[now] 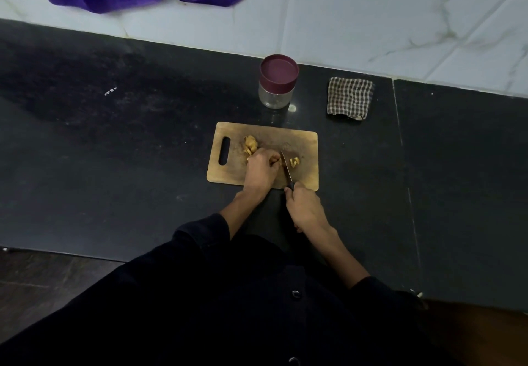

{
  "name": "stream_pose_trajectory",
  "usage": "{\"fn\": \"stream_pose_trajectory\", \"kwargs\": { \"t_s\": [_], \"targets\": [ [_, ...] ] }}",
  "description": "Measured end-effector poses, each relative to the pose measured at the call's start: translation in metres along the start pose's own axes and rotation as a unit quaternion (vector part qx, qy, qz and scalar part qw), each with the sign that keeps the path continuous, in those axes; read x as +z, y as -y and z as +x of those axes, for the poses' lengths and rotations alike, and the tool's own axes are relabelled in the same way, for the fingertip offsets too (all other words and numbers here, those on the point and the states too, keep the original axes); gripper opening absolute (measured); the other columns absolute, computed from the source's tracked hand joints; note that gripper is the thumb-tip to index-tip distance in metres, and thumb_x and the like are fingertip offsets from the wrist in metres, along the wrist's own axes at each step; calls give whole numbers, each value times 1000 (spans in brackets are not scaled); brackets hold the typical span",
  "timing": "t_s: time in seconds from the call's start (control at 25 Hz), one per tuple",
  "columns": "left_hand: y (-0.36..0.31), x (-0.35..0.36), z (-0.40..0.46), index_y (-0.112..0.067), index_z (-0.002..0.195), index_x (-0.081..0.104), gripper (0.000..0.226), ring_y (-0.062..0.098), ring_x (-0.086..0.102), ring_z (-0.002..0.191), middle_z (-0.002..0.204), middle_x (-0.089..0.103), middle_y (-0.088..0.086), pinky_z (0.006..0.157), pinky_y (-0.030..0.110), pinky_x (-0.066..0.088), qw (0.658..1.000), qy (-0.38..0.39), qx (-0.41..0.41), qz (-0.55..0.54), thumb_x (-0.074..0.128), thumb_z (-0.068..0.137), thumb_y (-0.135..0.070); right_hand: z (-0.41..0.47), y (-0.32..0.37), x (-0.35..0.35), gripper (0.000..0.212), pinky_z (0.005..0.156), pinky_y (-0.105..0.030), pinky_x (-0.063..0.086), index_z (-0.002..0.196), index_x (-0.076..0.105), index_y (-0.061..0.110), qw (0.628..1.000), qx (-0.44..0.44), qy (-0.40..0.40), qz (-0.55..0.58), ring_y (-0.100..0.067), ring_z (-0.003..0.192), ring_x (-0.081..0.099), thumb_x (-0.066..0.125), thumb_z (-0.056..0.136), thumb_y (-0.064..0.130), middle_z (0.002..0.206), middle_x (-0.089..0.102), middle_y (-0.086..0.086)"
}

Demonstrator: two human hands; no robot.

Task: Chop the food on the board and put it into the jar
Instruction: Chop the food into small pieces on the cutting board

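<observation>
Food [251, 143] on board [307, 148], left hand [261, 170] clenched on it, right hand [304, 208] gripping knife [286, 167] at near edge.

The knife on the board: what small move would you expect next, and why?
Probably another short slice downward. The right hand holds the knife with its blade beside the left hand, which pins an uncut yellowish piece; only a few cut bits lie right of the blade, and the jar is lidded.

Left hand [261, 167] on the board [228, 175], knife [286, 169] just to its right, cut pieces [294, 162] beyond the blade, uncut food [251, 144] behind-left. Jar [277, 85] behind the board on the tabletop [114, 165]; cloth [350, 98] to the jar's right.
</observation>
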State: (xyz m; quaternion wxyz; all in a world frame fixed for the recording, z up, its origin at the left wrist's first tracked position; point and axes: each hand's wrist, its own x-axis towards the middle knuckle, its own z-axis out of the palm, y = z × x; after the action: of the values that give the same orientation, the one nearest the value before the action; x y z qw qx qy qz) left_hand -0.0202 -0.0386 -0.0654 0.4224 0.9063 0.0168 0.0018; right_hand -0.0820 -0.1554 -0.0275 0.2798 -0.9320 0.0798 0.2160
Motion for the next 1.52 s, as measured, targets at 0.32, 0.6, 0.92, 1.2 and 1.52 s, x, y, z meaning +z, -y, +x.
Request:
{"fn": "stream_pose_trajectory", "kwargs": {
  "t_s": [0.32,0.6,0.92,1.2,1.52],
  "targets": [
    [-1,1,-1,-8,97,71,15,14,62,86,100,64,9,84,25,52,1000,-10,4,5,65,84,-2,4,4,5,26,73,-39,40,113,51,6,998,8,-12,-58,-37,102,62,38,104,27,111,64,-18],
    [-3,3,-3,-9,97,72,15,14,62,87,101,64,9,84,24,51,1000,-17,-6,8,63,86,-4,4,5,1,29,78,-40,42,118,50,4,997,45,27,-51,-37,107,59,37,104,26,118,61,-18],
    [-3,1,-4,-10,100,71,15,14,63,89,104,64,8,85,28,53,1000,-6,-9,11,63,88,-7,-11,-13,-1,32,81,-51,55,112,52,8,998,63,24,-9,-33,94,64,37,104,35,105,62,-15],
    [-12,-7,-5,-7,115,64,25,16,66,90,103,68,6,78,33,58,997,33,-37,-53,56,91,-2,-13,-10,-1,28,71,-52,59,106,50,12,998,55,18,29,-33,81,68,36,103,36,94,64,-14],
    [-9,-3,-21,-9,103,57,19,18,58,94,100,61,7,84,35,53,997,-28,-47,-56,50,89,2,-6,0,10,30,78,-44,52,110,53,6,999,4,21,-34,-37,98,63,37,104,31,108,63,-18]
  ]
}}
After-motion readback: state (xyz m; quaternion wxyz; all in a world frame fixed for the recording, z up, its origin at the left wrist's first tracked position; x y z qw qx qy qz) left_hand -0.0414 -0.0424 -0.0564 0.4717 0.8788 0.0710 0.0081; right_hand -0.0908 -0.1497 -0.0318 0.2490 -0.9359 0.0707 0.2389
